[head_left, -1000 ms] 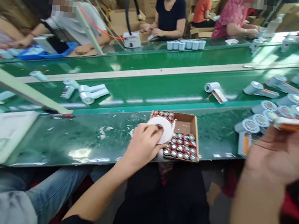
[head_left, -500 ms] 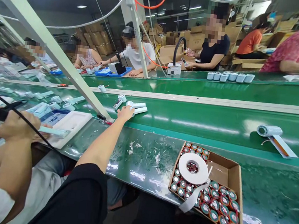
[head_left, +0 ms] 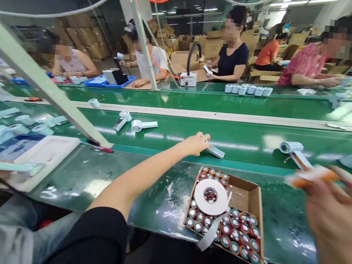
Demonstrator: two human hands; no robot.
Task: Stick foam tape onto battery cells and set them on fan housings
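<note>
My left hand reaches out over the green belt, its fingers closed round a light blue plastic housing. The straight handle part of this housing sticks out to the right of my fingers. My right hand, blurred, is raised at the right and grips an orange battery with something whitish at its left end. Between my hands, nearer to me, is a cardboard box of wired batteries. A roll of white tape lies on top of them, its loose end hanging over the front side.
More light blue housings lie on the belt, one close beyond my right hand. A slanted metal post stands at the left. A white tray is beside a co-worker at the left. Several people sit across the belt.
My left hand has moved right along the belt with a housing taken from the pair at the left; one stays there. My right hand has come into view with the battery. The view has shifted right.
</note>
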